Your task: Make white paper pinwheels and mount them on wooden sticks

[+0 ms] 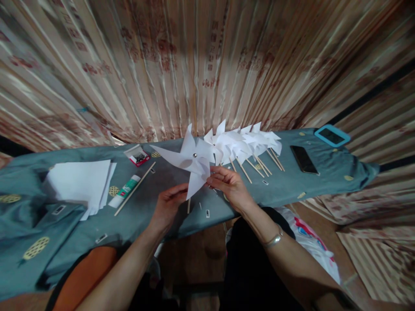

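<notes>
Patterned curtains (pixel 194 65) hang behind a long surface draped in grey-green cloth (pixel 285 185). Above its near middle, a white paper pinwheel (pixel 203 151) is up in front of the person. The right hand (pixel 229 185) pinches one blade's edge between thumb and fingers; the left hand (pixel 168 203) meets the lower blade, its fingertips partly hidden, so its grip cannot be told. More pinwheels (pixel 233 144) lie to the right, a glue stick (pixel 126 190) to the left.

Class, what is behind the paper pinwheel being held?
Behind the held paper pinwheel show the patterned curtain, the tablecloth and, at right, other pinwheels. A stick's end shows below; the blades cover its upper part.
</notes>
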### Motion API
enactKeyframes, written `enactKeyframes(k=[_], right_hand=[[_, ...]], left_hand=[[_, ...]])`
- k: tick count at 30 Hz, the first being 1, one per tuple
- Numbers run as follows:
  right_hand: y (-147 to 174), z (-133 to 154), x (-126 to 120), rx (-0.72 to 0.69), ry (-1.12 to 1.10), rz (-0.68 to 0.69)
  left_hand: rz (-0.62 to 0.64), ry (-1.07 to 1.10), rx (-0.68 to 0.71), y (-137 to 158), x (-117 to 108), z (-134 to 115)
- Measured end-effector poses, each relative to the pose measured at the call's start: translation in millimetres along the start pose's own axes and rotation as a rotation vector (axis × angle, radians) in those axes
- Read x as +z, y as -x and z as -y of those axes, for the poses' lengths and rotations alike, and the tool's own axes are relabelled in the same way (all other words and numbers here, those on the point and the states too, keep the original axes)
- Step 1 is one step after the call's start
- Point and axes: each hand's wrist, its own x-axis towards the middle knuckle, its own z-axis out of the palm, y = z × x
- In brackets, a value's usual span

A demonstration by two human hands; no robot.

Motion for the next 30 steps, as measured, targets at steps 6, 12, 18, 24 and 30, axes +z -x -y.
enactKeyframes(k=[6,12,18,24,30], right_hand=[[0,-2,2,-0.01,-0.02,0.003],[2,-2,5,0.005,-0.018,0.051],[3,-10,11,0.003,0.019,0.114],[8,-6,7,-0.03,0.253,0.167],[7,19,-23,-0.311,0.489,-0.098]], left_hand=[[-0.027,0.019,-0.01,-1,0,0],[-0.042,0.003,0.001,-1,1,-1],[0.005,-0.022,0.02,2,3,-1],[0.002,0.032,-0.025,1,0,-3],[-0.028,0.054,-0.06,1,-2,-10]])
